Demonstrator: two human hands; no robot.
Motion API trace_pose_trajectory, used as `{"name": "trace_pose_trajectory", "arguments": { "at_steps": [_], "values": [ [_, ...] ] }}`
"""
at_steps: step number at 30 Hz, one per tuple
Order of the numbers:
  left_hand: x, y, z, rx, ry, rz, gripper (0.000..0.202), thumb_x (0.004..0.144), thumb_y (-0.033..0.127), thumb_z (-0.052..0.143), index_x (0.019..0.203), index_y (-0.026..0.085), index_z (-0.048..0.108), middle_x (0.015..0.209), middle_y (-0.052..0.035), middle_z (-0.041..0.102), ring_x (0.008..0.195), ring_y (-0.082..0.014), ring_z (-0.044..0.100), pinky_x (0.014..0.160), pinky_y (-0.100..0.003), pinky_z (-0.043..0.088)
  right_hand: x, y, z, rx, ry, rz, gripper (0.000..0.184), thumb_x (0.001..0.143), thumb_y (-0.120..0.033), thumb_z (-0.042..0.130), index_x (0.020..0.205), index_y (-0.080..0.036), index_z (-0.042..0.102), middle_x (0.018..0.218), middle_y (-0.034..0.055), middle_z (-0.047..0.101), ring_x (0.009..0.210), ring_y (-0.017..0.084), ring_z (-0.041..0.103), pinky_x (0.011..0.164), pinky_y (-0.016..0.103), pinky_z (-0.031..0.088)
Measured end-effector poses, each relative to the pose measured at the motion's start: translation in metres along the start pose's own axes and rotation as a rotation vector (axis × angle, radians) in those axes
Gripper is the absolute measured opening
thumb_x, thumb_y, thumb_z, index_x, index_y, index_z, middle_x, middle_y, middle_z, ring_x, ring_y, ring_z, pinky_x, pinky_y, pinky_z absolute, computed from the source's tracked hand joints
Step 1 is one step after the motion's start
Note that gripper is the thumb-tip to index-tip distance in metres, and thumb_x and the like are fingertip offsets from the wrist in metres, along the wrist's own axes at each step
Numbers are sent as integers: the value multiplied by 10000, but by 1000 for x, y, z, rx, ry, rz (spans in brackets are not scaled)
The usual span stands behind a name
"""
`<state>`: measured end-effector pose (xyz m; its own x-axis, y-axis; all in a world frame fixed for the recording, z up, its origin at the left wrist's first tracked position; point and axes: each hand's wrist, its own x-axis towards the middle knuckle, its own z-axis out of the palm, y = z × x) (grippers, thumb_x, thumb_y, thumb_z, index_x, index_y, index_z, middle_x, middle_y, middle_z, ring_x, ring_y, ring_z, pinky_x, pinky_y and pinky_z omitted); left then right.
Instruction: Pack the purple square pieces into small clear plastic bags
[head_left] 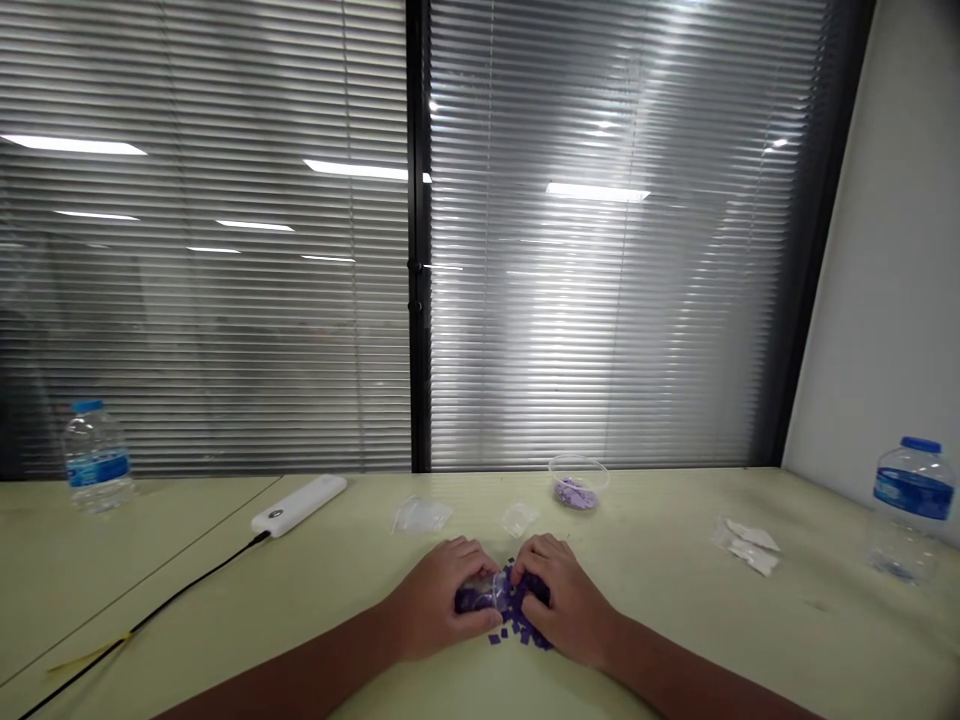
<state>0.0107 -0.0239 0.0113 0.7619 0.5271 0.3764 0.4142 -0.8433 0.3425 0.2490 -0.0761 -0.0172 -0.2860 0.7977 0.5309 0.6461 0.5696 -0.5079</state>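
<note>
Dark purple small square pieces (517, 627) lie in a loose pile on the table, between and below the hands. My left hand (446, 600) is closed round a clear plastic bag (480, 594) with dark purple pieces inside, its mouth end facing right towards the pile. Against the right side of the pile, my right hand (566, 605) curls its thumb and fingers around some of the purple pieces. Its palm hides part of the pile. The fingertips of both hands are close together but apart.
Behind the hands lie two flat clear bags (421, 515) and a round clear tub (577, 485) of light purple pieces. White crumpled packets (750, 545) and a water bottle (911, 510) are right. A white power bank (298, 505) with a black cable and another bottle (97, 460) are left.
</note>
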Motion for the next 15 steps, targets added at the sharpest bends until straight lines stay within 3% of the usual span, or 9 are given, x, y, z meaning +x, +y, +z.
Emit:
{"name": "trace_pose_trajectory", "arguments": {
  "at_steps": [15],
  "values": [
    [1,1,-2,0,-16,3,320,848,456,805,1044,242,668,966,-26,656,914,-262,600,817,-343,441,0,3,0,0,-38,-12,243,777,-86,622,953,-242,683,990,28,654,1003,246,590,934,381,427]
  ]
}}
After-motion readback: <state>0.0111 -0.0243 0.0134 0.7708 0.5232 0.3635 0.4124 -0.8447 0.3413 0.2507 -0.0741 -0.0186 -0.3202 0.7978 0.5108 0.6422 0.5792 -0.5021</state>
